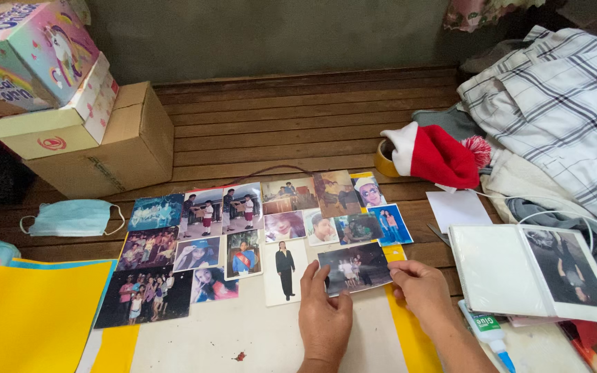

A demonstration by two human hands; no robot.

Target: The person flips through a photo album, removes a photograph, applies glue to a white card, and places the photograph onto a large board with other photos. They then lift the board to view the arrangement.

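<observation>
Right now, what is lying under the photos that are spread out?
A white sheet lies under the photos, with yellow paper showing beneath at its right edge. Both hands hold one photo. What lies below is covered.

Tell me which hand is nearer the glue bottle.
Right. The right hand holds the photo's right edge, just up-left of the glue bottle. The left hand holds the photo's left edge, farther away to the bottle's left.
</observation>
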